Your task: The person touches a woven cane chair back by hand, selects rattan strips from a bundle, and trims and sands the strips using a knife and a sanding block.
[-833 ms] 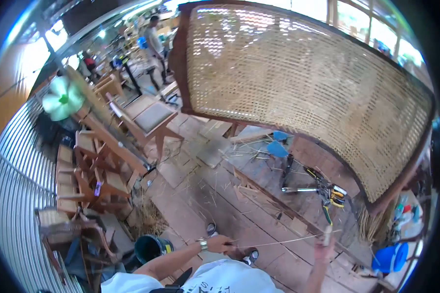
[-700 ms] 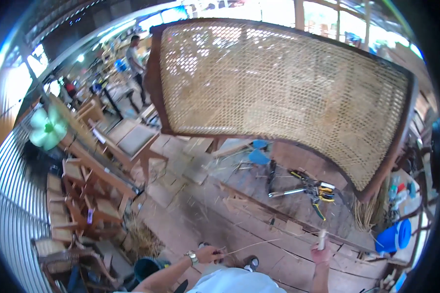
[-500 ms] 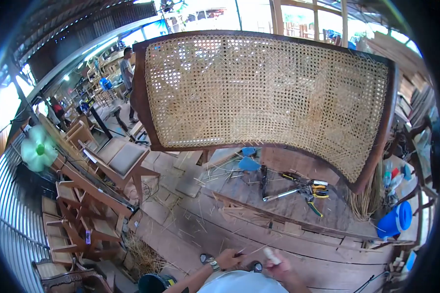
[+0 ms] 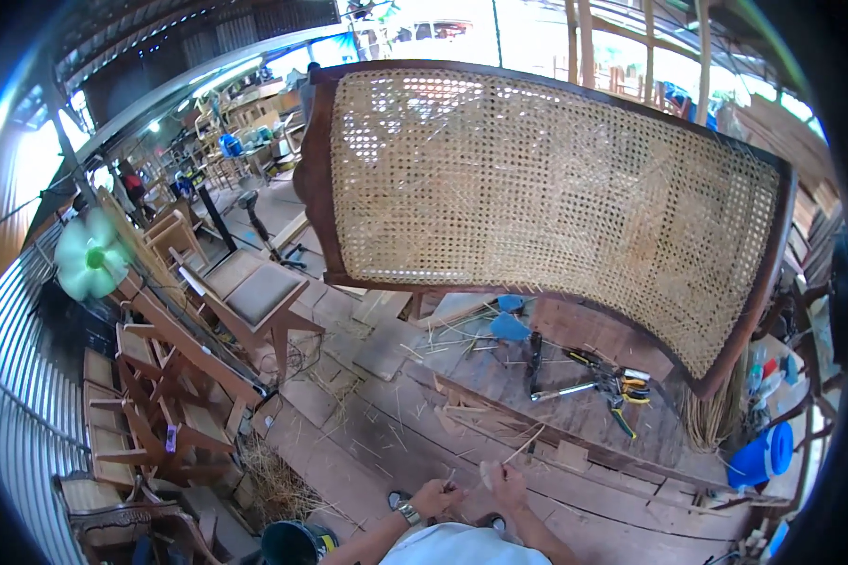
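My left hand (image 4: 439, 498), with a watch on its wrist, is low in the middle of the head view. Its fingers are pinched together on something too small to make out. Close by on its right, my right hand (image 4: 510, 486) is closed. A thin pale cane strip (image 4: 527, 443) sticks up from it, and a short whitish piece shows at its fingers. Beyond both hands stands a large curved panel of woven cane (image 4: 546, 188) in a dark wooden frame, with loose strand ends along its lower edge.
Pliers (image 4: 622, 405) and other tools lie on a low wooden platform (image 4: 575, 424). A blue jug (image 4: 761, 457) stands at the right. Chair frames (image 4: 160, 414), a spinning fan (image 4: 94, 256) and a dark bucket (image 4: 297, 543) are at the left. Cane scraps (image 4: 273, 480) litter the floor.
The view has swung left, so the panel appears further right. My right hand has turned, and a cane strip now shows above it. A person in the background is no longer visible.
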Action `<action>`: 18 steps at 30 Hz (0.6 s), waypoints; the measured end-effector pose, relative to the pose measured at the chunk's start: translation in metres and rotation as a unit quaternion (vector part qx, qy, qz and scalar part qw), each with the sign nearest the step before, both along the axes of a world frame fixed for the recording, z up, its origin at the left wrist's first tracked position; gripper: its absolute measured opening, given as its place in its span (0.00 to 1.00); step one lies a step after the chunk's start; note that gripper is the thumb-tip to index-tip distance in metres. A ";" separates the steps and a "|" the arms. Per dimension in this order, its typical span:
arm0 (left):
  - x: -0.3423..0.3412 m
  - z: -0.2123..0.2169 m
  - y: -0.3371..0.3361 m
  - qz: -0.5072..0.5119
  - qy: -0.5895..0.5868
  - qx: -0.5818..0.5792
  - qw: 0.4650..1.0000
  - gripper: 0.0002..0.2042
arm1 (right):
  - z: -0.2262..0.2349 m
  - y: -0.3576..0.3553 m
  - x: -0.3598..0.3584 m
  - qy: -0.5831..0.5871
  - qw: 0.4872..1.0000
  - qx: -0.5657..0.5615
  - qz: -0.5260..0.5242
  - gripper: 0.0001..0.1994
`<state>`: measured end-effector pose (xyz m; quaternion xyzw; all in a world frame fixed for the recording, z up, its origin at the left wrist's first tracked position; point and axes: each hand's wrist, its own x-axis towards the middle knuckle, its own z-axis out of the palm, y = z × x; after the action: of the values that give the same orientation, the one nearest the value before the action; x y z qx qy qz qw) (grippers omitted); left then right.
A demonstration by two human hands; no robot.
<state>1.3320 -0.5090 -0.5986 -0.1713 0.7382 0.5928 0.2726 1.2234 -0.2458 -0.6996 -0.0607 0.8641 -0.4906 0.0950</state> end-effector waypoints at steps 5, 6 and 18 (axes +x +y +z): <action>0.047 0.052 -0.084 -0.106 0.021 0.066 0.992 0.18 | -0.096 0.146 -0.047 0.063 0.983 0.125 -0.120 0.19; 0.082 0.036 -0.126 -0.132 0.016 0.046 0.990 0.17 | -0.104 0.165 -0.065 0.076 0.981 0.132 -0.120 0.18; 0.314 0.096 -0.388 -0.272 -0.239 -0.409 0.838 0.37 | 0.118 0.608 -0.154 0.177 0.885 0.388 -0.184 0.15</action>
<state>1.6459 -0.8972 -0.5024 -0.1963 0.8422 0.0797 0.4959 1.0697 0.3620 -0.5819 0.0552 0.9836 -0.1054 -0.1358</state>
